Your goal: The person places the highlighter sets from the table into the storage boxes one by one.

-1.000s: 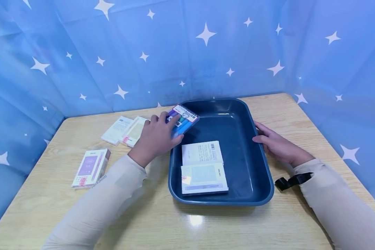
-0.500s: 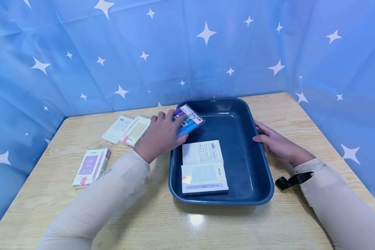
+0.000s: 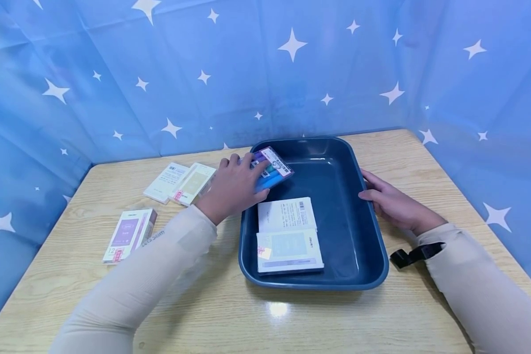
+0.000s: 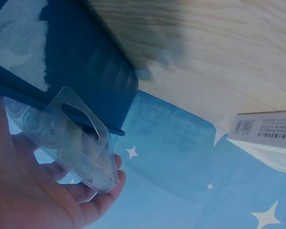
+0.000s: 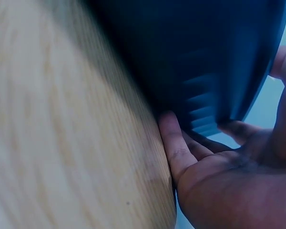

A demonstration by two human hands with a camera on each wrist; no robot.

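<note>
My left hand (image 3: 236,189) grips a clear plastic pack of colored markers (image 3: 274,169), purple through blue. It holds the pack, tilted, over the left rim of a dark blue tray (image 3: 336,211). In the left wrist view, the fingers curl round the end of the marker pack (image 4: 81,148), and its hang-hole tab overlaps the tray's outer wall (image 4: 95,62). My right hand (image 3: 391,204) holds the tray's right side, thumb on the rim. Its fingers press the outer wall, as the right wrist view shows. Inside the tray lie two white boxes, one printed with text (image 3: 287,215), the other with a pale panel (image 3: 289,250).
Left of the tray, a white box with a purple panel (image 3: 128,236) lies on the wooden table (image 3: 212,314). Farther back are a yellow-paneled box (image 3: 194,184) and a white printed box (image 3: 164,183). A blue star-patterned curtain (image 3: 248,64) stands behind the table.
My left hand has shifted the marker pack slightly right, farther over the tray. The right hand has kept its hold on the tray, which stays in place.
</note>
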